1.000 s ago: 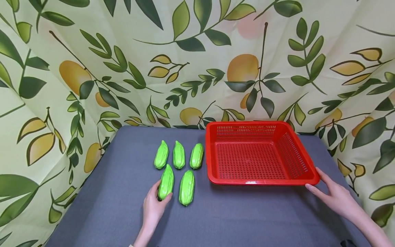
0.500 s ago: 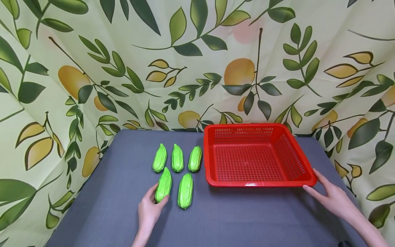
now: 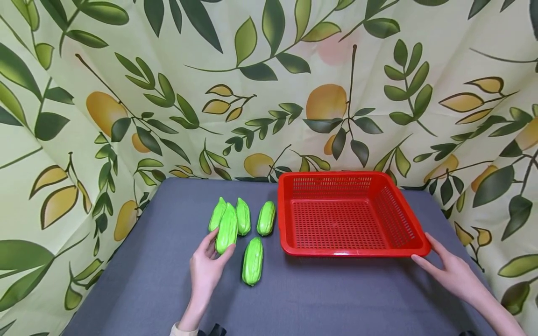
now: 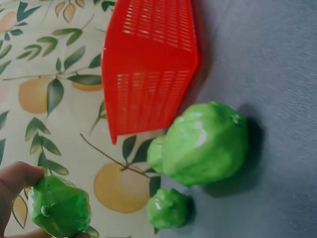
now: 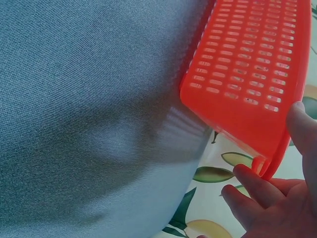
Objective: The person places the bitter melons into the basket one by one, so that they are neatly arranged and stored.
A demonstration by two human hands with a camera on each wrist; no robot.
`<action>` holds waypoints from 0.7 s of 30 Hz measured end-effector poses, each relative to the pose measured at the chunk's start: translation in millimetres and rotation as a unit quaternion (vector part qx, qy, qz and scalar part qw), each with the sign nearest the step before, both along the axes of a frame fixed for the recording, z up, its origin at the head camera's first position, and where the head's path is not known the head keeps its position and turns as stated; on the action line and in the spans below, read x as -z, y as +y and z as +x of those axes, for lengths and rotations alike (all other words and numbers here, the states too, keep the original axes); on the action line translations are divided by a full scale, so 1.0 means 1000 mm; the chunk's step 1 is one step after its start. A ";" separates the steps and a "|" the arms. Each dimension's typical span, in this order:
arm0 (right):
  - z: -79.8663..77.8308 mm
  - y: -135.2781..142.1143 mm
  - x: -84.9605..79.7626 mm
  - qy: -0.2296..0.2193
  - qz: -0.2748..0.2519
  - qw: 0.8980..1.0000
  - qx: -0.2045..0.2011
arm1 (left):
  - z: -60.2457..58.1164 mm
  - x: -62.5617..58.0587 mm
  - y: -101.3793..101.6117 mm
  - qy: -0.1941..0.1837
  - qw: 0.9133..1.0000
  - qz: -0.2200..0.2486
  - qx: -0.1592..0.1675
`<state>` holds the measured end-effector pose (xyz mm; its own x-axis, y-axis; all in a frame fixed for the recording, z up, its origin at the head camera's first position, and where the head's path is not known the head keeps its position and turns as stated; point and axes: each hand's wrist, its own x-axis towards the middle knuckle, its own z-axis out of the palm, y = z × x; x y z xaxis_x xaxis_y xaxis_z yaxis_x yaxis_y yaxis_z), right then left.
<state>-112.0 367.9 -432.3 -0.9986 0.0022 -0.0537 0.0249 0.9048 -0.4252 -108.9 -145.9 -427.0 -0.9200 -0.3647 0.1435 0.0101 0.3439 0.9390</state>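
My left hand (image 3: 207, 267) holds a green ridged gourd (image 3: 227, 229) between thumb and fingers, raised off the table with its pointed end away from me. In the left wrist view this gourd (image 4: 59, 207) shows its blunt stem end against the patterned cloth. Behind it lie two more gourds, the left one (image 3: 216, 213) partly covered by it, the other (image 3: 244, 218) just to its right. A third gourd (image 3: 266, 218) lies beside the red basket (image 3: 336, 252), and another (image 3: 253, 262) nearer me. My right hand (image 3: 454, 273) grips the basket's front right corner, thumb on the rim.
The basket has perforated walls and stands at the back right of the grey cloth-covered table (image 3: 328, 298). Leaf-and-fruit patterned cloth (image 3: 277, 135) hangs behind the table and along both sides.
My left hand has lifted the gourd from the table and moved it forward, so it now overlaps the back left gourds in view. The right hand stays on the basket corner.
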 end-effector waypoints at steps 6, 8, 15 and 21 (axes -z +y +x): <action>-0.001 0.000 -0.001 -0.001 0.006 1.000 -0.001 | -0.008 -0.006 0.010 0.011 1.000 0.018 0.012; -0.001 0.001 -0.001 -0.005 0.008 1.000 0.000 | -0.011 -0.007 0.012 0.015 0.999 0.025 0.018; -0.001 0.000 0.000 -0.005 0.008 1.000 -0.001 | -0.024 -0.018 0.025 0.038 0.998 0.029 0.043; -0.001 0.000 0.000 0.001 0.011 1.000 -0.001 | -0.038 -0.023 0.043 0.052 0.995 0.038 0.071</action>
<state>-112.9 367.6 -432.1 -0.9987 0.0005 -0.0518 0.0215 0.9140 -0.4052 -146.7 -103.4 -404.2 -0.9449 -0.2450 0.2170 0.1515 0.2604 0.9535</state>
